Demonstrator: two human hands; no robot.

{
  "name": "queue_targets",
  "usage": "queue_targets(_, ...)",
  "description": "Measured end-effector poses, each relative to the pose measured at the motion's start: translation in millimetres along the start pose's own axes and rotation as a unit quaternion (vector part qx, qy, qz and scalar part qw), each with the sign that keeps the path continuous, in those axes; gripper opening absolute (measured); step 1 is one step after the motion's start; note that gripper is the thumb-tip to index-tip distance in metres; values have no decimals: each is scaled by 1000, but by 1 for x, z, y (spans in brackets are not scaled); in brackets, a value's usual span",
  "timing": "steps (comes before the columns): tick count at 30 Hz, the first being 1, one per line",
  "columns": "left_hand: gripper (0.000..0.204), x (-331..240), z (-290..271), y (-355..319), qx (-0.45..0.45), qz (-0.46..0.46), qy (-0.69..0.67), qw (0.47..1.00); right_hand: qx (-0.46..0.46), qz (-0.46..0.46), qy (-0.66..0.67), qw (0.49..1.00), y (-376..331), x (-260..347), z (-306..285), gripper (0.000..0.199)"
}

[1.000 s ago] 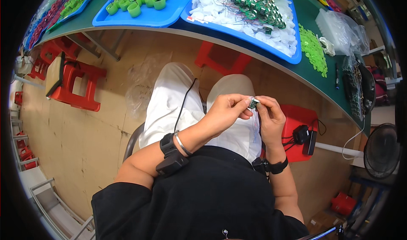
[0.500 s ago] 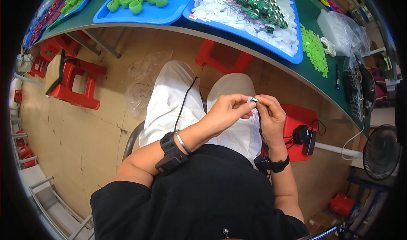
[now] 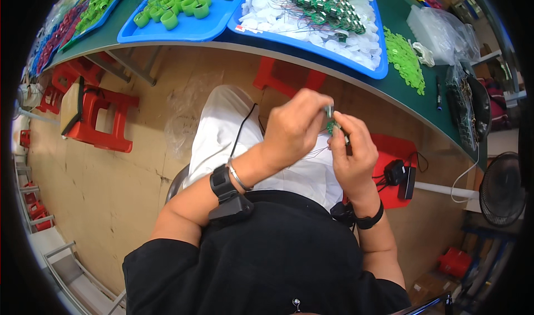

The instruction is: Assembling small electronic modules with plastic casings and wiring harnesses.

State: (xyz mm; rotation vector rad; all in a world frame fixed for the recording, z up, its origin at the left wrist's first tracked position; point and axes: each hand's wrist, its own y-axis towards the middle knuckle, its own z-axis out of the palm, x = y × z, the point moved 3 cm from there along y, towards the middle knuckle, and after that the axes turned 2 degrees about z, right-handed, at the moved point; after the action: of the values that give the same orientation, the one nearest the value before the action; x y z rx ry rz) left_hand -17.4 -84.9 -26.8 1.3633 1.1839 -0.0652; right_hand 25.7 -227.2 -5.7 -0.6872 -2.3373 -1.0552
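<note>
Both hands are raised above my lap, close together. In my right hand (image 3: 355, 148) a small green circuit board (image 3: 331, 127) is pinched between thumb and fingertips, and thin wires hang below it. My left hand (image 3: 293, 127) is closed just beside it, and a small pale piece (image 3: 329, 110) shows at its fingertips; its exact kind is too small to make out. Beyond the hands, a blue tray (image 3: 311, 52) holds many white translucent discs (image 3: 267, 17) with a pile of wired green circuit boards (image 3: 328, 12) on top.
Another blue tray (image 3: 167, 35) holds green cups (image 3: 169, 20). Green discs (image 3: 403, 59), a clear plastic bag (image 3: 442, 34) and a pen (image 3: 439, 92) lie on the green table (image 3: 428, 115). A red stool (image 3: 389, 195) with black adapters stands at right, near a fan (image 3: 502, 190).
My hands have moved slightly up and apart. My left hand has turned and risen, its fingertips now above the circuit board, which stays in my right hand.
</note>
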Motion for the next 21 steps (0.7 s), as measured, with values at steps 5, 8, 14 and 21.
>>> queue_targets(5,26,-2,-19,70,-49,91,46,994,-27,48,116,992,16,5,-18,22)
queue_targets(8,22,20,-15,101,-1,89,128,988,-23,86,162,983,17,-2,-26,22)
queue_targets(14,24,33,-5,129,72,134,360,920,-25,111,147,983,12,-15,-32,22)
queue_targets(21,16,30,59,149,214,211,399,866,-10,187,226,956,8,-23,-21,21)
